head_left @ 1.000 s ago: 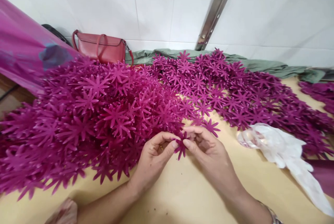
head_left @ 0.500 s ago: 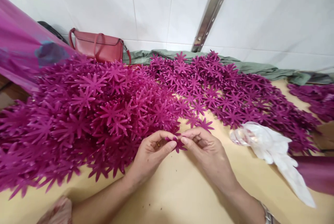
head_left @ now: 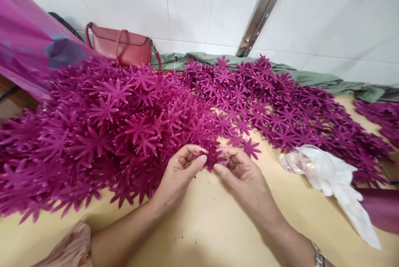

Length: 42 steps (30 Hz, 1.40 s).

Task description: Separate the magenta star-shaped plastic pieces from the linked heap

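Note:
Between my hands is a magenta flower-shaped piece with narrow rounded petals, raised above the yellow surface. My left hand pinches its left side between thumb and forefinger. On the other side, the thumb and forefinger of my right hand hold its right petals, the two tips slightly apart around them. A large heap of like magenta flower pieces lies close to my left hand. One loose flower piece rests on the surface just beyond my right hand.
More flower pieces spread back and right along a green cloth. A crumpled white plastic bag lies on the right. A red handbag stands by the tiled wall, near a leaning metal bar. Purple sheeting hangs at left.
My fingers have drawn slightly apart, and more of the flower piece now shows between them. The background has shifted a little to the right in view.

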Tool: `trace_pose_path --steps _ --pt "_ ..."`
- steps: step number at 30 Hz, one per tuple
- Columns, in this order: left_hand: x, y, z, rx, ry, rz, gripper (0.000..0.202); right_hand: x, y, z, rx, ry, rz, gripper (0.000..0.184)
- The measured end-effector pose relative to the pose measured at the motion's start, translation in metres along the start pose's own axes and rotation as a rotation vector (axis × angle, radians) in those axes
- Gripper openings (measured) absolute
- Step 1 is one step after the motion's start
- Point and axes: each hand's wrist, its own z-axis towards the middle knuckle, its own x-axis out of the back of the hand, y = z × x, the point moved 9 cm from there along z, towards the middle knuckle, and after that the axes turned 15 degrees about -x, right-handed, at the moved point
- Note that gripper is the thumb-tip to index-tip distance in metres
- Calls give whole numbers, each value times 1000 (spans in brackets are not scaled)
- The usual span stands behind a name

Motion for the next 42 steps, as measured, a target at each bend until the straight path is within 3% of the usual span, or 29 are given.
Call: trace_pose_path --steps 3,7,11,16,20,25,28,33,37,42 --pt "-5 2 1 -14 -48 -37 18 5 0 3 0 35 -32 16" --pt "-9 5 2 -20 -84 -23 25 4 -9 0 47 15 -141 15" --pt "-8 3 2 -8 -86 55 18 2 -16 -6 97 27 -225 16" --pt "-12 1 0 28 -124 32 18 5 -17 -6 88 51 -199 22" --pt "-5 6 3 -16 -38 36 24 10 -11 -5 32 59 -89 29" --pt "-3 4 4 -6 -19 0 25 6 -7 -4 15 11 -16 16" --pt "-6 3 2 2 -71 20 27 13 -13 -3 69 56 -62 11" --pt "-16 4 0 -13 -145 25 17 15 -27 -8 190 71 -241 21" --pt "-14 2 1 -8 -118 32 20 20 -25 -9 135 118 -181 25" --pt "-17 4 0 -37 -153 18 14 10 -17 -7 102 45 -134 19"
